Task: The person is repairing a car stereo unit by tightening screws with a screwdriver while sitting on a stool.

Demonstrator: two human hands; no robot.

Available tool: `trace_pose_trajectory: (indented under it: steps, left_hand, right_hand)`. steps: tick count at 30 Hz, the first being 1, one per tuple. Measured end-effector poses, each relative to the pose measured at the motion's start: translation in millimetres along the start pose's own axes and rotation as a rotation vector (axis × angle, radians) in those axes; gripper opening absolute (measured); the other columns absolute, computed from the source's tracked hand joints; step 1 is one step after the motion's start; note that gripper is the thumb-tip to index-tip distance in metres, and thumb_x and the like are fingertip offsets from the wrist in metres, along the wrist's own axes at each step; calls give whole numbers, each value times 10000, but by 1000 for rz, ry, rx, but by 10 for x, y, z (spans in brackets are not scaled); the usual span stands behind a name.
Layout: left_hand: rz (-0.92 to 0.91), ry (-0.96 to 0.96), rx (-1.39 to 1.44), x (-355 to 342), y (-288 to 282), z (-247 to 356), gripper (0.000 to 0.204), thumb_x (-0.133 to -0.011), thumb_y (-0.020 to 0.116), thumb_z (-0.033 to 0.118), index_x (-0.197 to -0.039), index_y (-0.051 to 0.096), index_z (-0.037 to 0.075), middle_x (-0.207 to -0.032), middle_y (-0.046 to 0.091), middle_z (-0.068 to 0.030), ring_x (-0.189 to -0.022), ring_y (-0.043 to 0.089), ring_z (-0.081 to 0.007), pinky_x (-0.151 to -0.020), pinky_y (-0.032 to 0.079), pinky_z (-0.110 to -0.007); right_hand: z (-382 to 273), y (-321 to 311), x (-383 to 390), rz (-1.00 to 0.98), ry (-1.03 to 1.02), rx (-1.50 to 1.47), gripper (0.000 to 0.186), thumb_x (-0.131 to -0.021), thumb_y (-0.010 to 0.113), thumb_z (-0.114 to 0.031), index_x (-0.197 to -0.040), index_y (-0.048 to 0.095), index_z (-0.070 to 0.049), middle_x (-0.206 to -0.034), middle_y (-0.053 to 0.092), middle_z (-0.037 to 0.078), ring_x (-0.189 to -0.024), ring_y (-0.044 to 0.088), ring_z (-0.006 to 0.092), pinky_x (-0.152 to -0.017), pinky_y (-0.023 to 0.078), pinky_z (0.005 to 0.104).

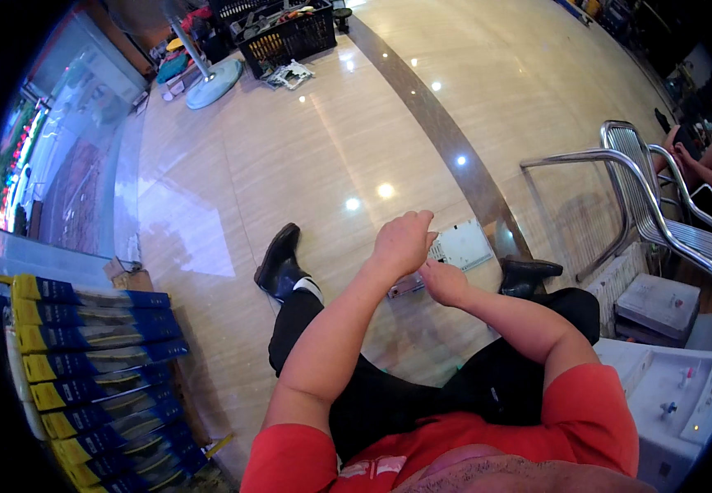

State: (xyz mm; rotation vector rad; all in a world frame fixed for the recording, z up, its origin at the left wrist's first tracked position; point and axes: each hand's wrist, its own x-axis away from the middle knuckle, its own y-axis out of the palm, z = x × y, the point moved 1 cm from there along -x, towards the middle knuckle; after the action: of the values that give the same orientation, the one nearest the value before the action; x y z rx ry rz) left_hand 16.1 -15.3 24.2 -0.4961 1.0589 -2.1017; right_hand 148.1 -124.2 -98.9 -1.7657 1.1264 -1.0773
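Observation:
Between my booted feet, a flat, pale metal-looking casing (466, 248) lies on the tiled floor. Its near left part shows small dark details and is partly covered by my hands. My left hand (401, 245) is over the casing's left side with its fingers curled, and any thing in them is hidden. Just below and to the right, my right hand (445, 283) is closed at the casing's near edge. Its fingertips point toward the left hand, and what they grip is too small to make out. A small boxy part (406, 287) shows under my hands.
Blue-and-yellow boxes (97, 345) stand stacked at left. A metal chair (644, 189) is at right, near a seated person (705, 168). A white unit with taps (668, 403) stands lower right. Far off are a black basket (288, 37) and a round stand base (214, 85).

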Motion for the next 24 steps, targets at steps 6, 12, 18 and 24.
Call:
trace_pose_trajectory:
  steps: [6,12,18,24]
  left_hand:
    - [15,18,10,-6,-4,-8,289,-916,674,262,-1117,604,66,-1015,661,-181,-938,662,-392,-805,539,-483]
    - [-110,-64,1,-57,-67,76,367,-937,647,256,-1252,600,75,-1131,665,-195,-1056,639,-381,-890,521,-466]
    - [-5,-33,9,6,-22,-144,347,-926,657,258,-1205,615,56,-1072,677,-205,-1007,659,-389,-861,532,-479]
    - [11,-68,-6,-66,-133,-83,370,-944,645,263,-1242,621,45,-1041,701,-195,-991,667,-375,-855,528,-462]
  right_hand:
    - [20,7,1,-4,17,-15,287,-880,555,-70,-1166,522,-79,-947,618,175,-824,676,364,-692,541,503]
    - [-3,-61,31,13,-5,-64,226,-875,534,-52,-1099,520,-74,-958,600,179,-837,662,380,-695,532,510]
    - [5,17,-13,25,-19,-21,248,-851,574,-32,-1090,525,-78,-950,604,174,-837,665,382,-693,537,505]
    - [70,-18,21,-10,12,33,200,-873,562,-46,-1070,531,-68,-966,621,177,-842,684,367,-691,549,493]
